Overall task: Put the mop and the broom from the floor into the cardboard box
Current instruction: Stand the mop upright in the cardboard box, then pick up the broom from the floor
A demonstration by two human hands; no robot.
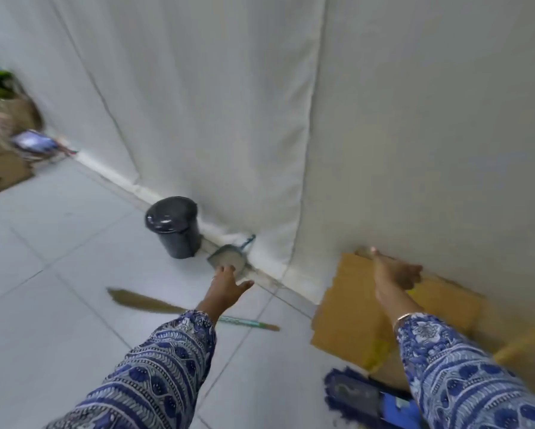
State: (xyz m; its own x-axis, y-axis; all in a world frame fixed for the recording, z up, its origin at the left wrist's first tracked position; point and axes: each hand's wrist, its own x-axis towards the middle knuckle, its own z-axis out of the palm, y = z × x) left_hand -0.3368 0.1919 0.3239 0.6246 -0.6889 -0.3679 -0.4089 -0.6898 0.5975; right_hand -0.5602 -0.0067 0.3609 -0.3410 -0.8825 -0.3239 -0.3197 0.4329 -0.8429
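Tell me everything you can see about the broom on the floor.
The broom lies flat on the pale tiled floor, untouched. Its tan, straw-like bristles fan out to the left; the handle, greenish with a tan end, points right toward the cardboard box. The left sleeve crosses over its middle and hides that part. Motion blur hides finer detail.

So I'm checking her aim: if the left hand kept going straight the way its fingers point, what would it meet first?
Probably the grey dustpan lying by the wall, just beyond the left hand, not the broom, which lies under the forearm. Depth is unclear in this blurred view.
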